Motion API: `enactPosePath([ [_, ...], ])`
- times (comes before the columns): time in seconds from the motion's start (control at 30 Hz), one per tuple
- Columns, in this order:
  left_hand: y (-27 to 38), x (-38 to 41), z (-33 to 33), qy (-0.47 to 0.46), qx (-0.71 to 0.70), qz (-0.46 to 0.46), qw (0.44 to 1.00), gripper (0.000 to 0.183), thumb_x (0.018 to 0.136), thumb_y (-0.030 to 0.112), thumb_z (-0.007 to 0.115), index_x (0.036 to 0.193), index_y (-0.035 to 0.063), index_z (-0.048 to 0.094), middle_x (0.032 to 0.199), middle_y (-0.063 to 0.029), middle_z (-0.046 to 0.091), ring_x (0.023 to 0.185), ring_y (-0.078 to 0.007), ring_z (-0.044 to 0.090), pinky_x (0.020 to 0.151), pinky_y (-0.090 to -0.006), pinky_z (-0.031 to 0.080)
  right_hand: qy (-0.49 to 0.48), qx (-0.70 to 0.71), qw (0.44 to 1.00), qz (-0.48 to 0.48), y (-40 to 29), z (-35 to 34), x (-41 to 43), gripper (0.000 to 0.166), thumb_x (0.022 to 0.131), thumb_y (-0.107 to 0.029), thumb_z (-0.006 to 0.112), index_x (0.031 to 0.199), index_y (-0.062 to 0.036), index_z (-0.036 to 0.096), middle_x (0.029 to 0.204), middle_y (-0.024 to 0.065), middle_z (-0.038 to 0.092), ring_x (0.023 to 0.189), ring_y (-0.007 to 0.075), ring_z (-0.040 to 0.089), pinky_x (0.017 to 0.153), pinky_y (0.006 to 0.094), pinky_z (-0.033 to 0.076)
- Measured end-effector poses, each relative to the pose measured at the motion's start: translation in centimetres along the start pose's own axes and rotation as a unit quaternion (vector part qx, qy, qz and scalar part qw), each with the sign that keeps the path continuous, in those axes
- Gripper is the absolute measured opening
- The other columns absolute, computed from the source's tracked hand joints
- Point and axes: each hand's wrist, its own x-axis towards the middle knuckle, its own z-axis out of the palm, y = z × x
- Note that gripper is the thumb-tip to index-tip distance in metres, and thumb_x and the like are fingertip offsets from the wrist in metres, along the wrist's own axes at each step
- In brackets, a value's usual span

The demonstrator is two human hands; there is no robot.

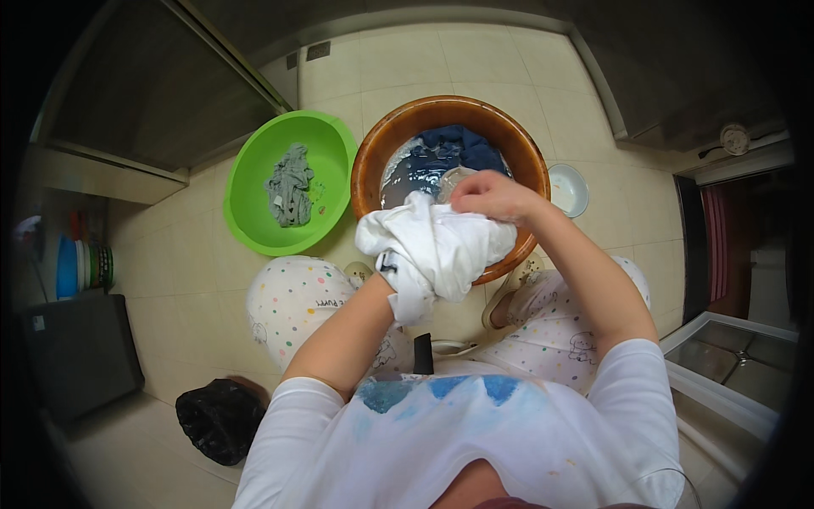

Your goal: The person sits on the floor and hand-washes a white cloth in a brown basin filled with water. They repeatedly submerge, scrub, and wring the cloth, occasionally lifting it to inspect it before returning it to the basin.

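Observation:
A white cloth garment (432,245) is bunched over the near edge of a brown wooden tub (372,156). My left forearm runs into its folds, and the cloth hides that hand. My right hand (486,194) is at the garment's upper right edge, its fingers bent against the fabric; whether they pinch it is not plain. Behind the hands, dark blue cloth (461,143) lies in water in the tub, with a pale, translucent thing (453,181) close to my right fingers. A green plastic basin (245,191) to the left holds a crumpled grey cloth (290,184).
A small white bowl (569,191) stands on the tiled floor, right of the tub. At lower left are a bin with a black bag (221,420) and a dark grey box (82,356). A glass-panelled frame (738,359) is at the right. My knees flank the tub's near side.

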Motion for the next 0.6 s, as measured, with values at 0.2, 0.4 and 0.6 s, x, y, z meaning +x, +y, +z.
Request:
enactPosePath([
  [0.2,1.9,-0.1,-0.6,-0.012,0.107,0.052,0.993,0.054,0.094,0.042,0.033,0.129,0.0006,0.040,0.124,-0.0184,0.051,0.110,-0.0296,0.052,0.097,-0.0387,0.039,0.159,0.296,0.917,-0.214,-1.8,-1.8,-5.9,0.023,0.087,-0.018,0.058,0.105,-0.0020,0.057,0.094,0.0026,0.062,0.085,0.0094,0.058,0.076,0.0237,0.046],
  [0.4,5.1,-1.9,-1.3,-0.083,0.134,0.072,0.985,0.054,0.094,0.042,0.033,0.129,0.0008,0.040,0.125,-0.0183,0.051,0.111,-0.0299,0.051,0.097,-0.0390,0.039,0.238,0.396,0.829,-0.315,-0.8,-5.5,-8.5,0.031,0.092,-0.018,0.046,0.114,0.0034,0.051,0.107,0.0105,0.060,0.098,0.0198,0.058,0.087,0.0319,0.047],
  [0.6,9.5,-2.4,0.5,-0.124,-0.150,0.066,0.979,0.085,0.087,0.065,0.031,0.141,-0.0002,0.017,0.135,-0.0230,0.038,0.118,-0.0324,0.047,0.102,-0.0371,0.036,0.171,0.544,0.766,-0.298,0.3,-6.1,-7.7,0.025,0.087,-0.023,0.056,0.100,-0.0012,0.059,0.100,0.0108,0.064,0.092,0.0231,0.061,0.084,0.0339,0.049],
])
